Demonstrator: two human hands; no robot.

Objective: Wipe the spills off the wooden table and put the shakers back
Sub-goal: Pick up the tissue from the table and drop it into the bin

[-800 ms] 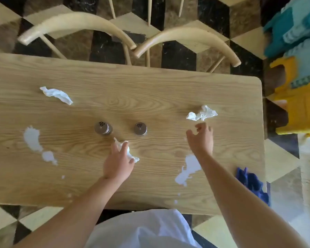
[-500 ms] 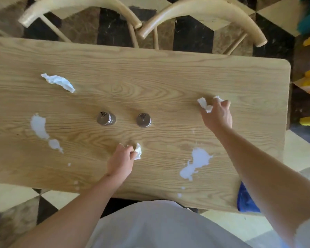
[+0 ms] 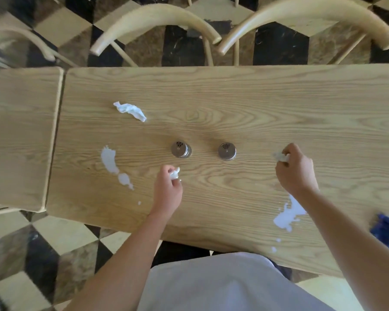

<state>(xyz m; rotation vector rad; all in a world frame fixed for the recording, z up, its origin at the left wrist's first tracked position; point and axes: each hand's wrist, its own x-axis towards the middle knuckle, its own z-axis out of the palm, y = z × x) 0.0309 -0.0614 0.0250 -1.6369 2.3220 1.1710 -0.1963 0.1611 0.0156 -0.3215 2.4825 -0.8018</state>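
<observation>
1. Seen from above by a head-worn camera, a person leans over a wooden counter with both forearms reaching forward.
2. Left hand is closed around a small crumpled white tissue, just in front of the left shaker.
3. Right hand is closed around another tissue scrap, to the right of the right shaker. Both shakers stand upright, side by side, mid-counter.
4. Two white spills remain: a long one lies to the left of the left hand, running towards the near edge; a splattered one lies partly under the right forearm, nearer the person.
5. Each hand is nearer its own spill, so each probably wipes its own side.
6. A third crumpled tissue lies loose at far left. A blue cloth sits at the right edge.
</observation>
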